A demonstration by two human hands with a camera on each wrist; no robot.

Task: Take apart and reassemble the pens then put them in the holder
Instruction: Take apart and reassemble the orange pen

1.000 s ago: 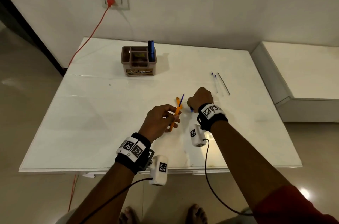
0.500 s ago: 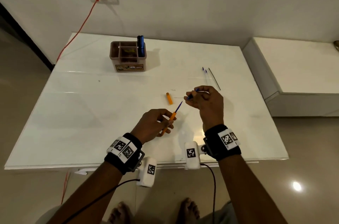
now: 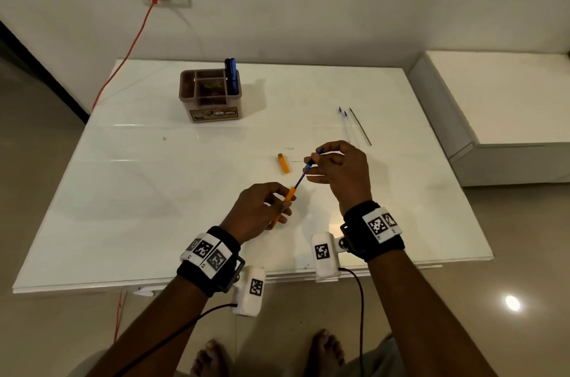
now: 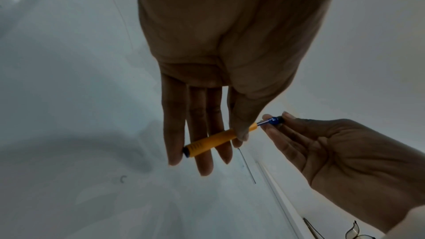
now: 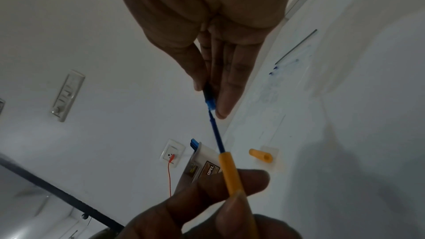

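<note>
The left hand [image 3: 262, 210] grips the orange barrel [image 3: 285, 202] steady while the right hand [image 3: 336, 170] pinches the blue tip [image 3: 311, 163], seemingly drawing the refill [image 3: 299, 181] out above the table [image 3: 138, 207].

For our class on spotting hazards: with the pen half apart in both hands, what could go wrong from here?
1. The right hand pinches only the blue end piece of the thin refill; an off-axis pull could bend it in the orange barrel the left hand holds.
2. The orange cap lies loose on the glossy table and may roll.
</note>
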